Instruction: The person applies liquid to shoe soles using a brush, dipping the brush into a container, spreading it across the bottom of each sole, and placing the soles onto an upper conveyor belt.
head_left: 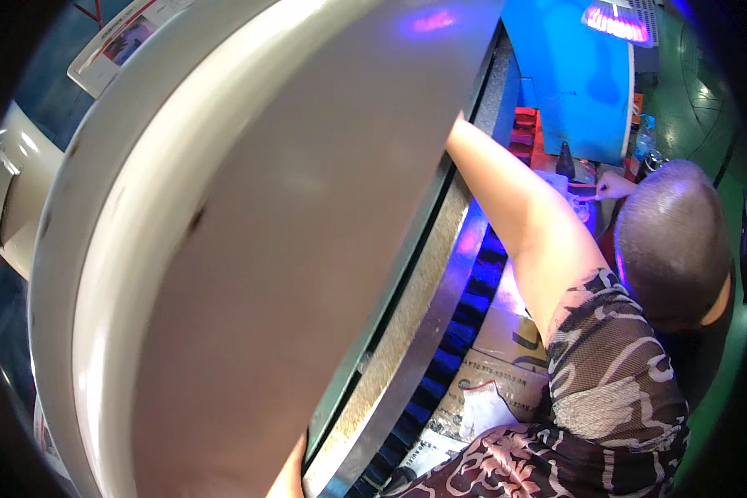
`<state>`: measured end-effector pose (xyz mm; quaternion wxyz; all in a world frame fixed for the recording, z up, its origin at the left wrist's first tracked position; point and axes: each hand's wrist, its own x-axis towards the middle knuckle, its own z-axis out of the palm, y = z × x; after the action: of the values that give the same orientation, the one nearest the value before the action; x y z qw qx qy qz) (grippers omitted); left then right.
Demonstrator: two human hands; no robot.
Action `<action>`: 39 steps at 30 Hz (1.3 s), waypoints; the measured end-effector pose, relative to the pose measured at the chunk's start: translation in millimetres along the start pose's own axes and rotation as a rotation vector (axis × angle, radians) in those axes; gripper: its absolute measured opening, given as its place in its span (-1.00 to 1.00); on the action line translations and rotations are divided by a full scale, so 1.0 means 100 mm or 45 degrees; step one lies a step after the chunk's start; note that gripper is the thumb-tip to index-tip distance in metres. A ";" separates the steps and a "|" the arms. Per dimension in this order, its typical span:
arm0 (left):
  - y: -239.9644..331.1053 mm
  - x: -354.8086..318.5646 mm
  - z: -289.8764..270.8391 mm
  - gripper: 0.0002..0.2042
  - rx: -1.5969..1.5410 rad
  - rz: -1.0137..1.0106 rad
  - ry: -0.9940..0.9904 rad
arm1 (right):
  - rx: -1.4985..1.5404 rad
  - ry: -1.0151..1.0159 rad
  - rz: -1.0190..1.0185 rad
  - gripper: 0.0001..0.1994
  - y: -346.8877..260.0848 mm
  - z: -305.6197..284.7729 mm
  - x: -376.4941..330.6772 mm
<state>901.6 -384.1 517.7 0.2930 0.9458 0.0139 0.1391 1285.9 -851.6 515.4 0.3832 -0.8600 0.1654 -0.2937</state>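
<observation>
A large cream-coloured curved housing (299, 216) fills most of the view, close in front of me, with a few dark scuffs on its pale rim. My right arm, in a patterned dark sleeve, stretches up across a metal-edged rail. At its end my right hand (460, 131) passes behind the housing's edge, so its fingers are hidden. At the bottom edge only a small part of my left hand or wrist (289, 476) shows beside the housing; its fingers are out of sight. What either hand touches cannot be seen.
A green belt strip (334, 415) runs beside the metal rail (390, 398). Cardboard boxes (506, 365) and a white cloth or glove (485, 410) lie right of it. A co-worker (672, 241) bends close by at right, near a blue panel (581, 83) and a lit lamp (616, 23).
</observation>
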 end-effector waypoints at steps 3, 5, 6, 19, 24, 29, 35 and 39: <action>0.10 0.06 -0.05 -0.96 0.211 0.144 -0.076 | 0.151 0.124 -0.301 -0.76 0.08 0.15 -0.32; -0.12 0.19 0.04 -0.83 0.166 0.161 -0.069 | 0.226 0.179 -0.497 -0.72 0.18 0.22 -0.49; -0.29 0.13 -0.04 -0.73 0.121 0.082 -0.046 | 0.633 -0.231 -0.329 -0.71 -0.27 0.20 -0.98; 0.63 -0.47 -0.30 -0.19 -1.476 -0.052 -0.370 | 1.528 -1.325 0.008 -0.81 -1.58 -1.39 -4.52; 0.45 -0.47 -0.37 -0.28 -1.530 -0.162 -0.318 | 1.286 -1.409 -0.279 -0.51 -1.57 -1.90 -4.76; 0.33 -0.40 -0.38 -0.33 -1.657 -0.125 -0.564 | 1.466 -0.800 0.182 -0.63 -0.98 -1.79 -4.66; 0.33 -0.36 -0.33 -0.28 -1.529 -0.240 -0.716 | 1.515 -1.037 0.009 -0.73 -1.09 -1.73 -4.79; 0.37 -0.38 -0.36 -0.28 -1.493 -0.243 -0.731 | 1.500 -1.122 0.110 -0.79 -1.07 -1.68 -4.83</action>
<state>853.0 -399.6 557.0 0.7628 0.6235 -0.0591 -0.1606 812.8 -630.3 502.8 0.8237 -0.5425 -0.1555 0.0543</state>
